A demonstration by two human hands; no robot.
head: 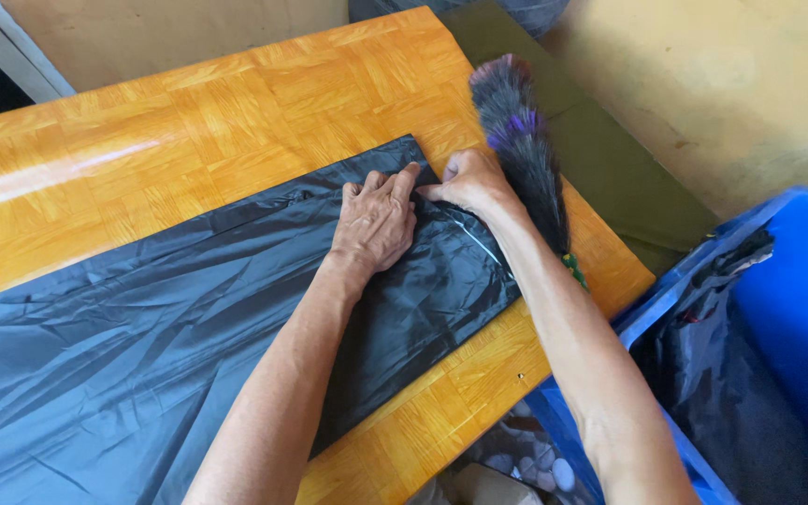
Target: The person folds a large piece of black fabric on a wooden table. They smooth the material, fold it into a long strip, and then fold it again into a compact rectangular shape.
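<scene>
A large black plastic bag [142, 337] lies spread flat across a wooden parquet-pattern table [189, 122]. My left hand [376, 220] presses flat on the bag near its right end, fingers together and pointing away from me. My right hand [469, 182] rests just beside it at the bag's far right corner, fingertips pinching or pressing the bag's edge. A dark feather duster [521, 150] with purple tips lies on the table right behind my right hand, touching my wrist.
A blue plastic bin [797, 299] stands to the right of the table, with another black bag [722, 374] inside it. A dark green cloth [610, 159] hangs off the table's far right edge. The floor beyond is pale concrete.
</scene>
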